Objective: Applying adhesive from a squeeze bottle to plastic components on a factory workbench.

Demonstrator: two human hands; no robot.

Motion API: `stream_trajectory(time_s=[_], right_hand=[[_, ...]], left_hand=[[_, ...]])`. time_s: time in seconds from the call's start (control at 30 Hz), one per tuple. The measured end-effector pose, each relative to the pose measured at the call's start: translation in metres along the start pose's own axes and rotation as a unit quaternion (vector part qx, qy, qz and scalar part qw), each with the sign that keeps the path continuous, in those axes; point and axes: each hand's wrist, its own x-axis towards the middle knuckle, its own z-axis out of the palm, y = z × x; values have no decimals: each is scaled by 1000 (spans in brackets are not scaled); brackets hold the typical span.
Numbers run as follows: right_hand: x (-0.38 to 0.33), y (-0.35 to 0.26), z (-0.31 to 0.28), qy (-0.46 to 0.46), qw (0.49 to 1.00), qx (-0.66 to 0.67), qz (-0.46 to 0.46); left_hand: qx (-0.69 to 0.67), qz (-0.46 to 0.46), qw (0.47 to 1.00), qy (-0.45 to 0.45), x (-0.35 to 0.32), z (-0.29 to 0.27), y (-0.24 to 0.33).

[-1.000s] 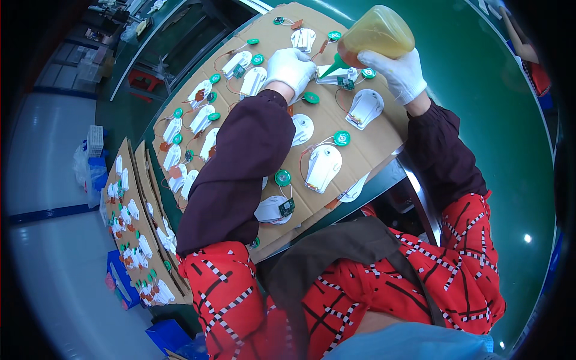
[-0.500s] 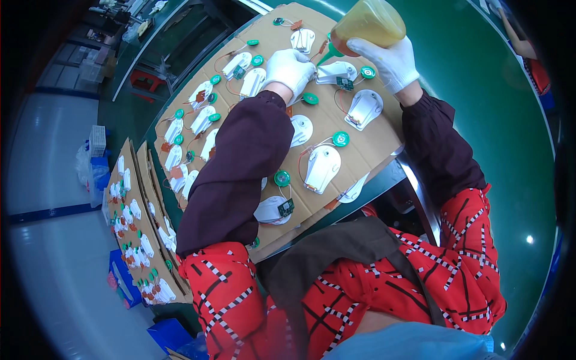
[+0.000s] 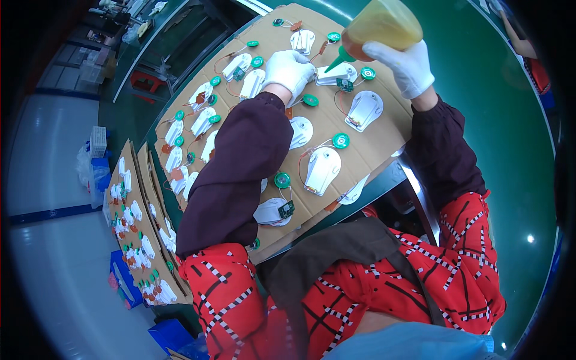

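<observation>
My gloved right hand [image 3: 403,67] grips a squeeze bottle [image 3: 387,27] of amber liquid, tilted so its green nozzle [image 3: 339,59] points down. The nozzle tip sits just above a white plastic housing [image 3: 329,73] with a small green circuit board [image 3: 345,84] and a wired green disc [image 3: 368,73] beside it. My left hand [image 3: 288,72], also gloved, has its fingers drawn together at that housing's left end; whatever they pinch is hidden. Several similar housings, such as one near the front [image 3: 323,171], lie about on a cardboard sheet [image 3: 369,150].
Left of the table, more cardboard sheets [image 3: 141,207] carry similar white parts. Blue bins [image 3: 171,335] and a white basket [image 3: 98,141] stand farther left. A red stool [image 3: 147,83] is beyond the table. Another person's arm [image 3: 521,42] shows at the far right.
My right hand and the bottle have moved a little right and back, drawing the nozzle away from the housing's left end. My left hand has stayed nearly still.
</observation>
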Motion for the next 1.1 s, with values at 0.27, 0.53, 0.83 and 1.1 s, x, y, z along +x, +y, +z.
stream_trajectory(time_s=[0.27,0.53,0.83,1.1], right_hand=[[42,0,-8,-209,609,737,-204],[18,-30,-100,122,910,394,-31],[2,-45,-83,148,931,332,-21],[-4,-40,-77,137,944,301,-6]], left_hand=[[-56,-4,997,-60,3,-11,8],[335,119,932,69,47,-20,21],[382,24,923,44,67,3,19],[313,48,946,64,47,-7,13]])
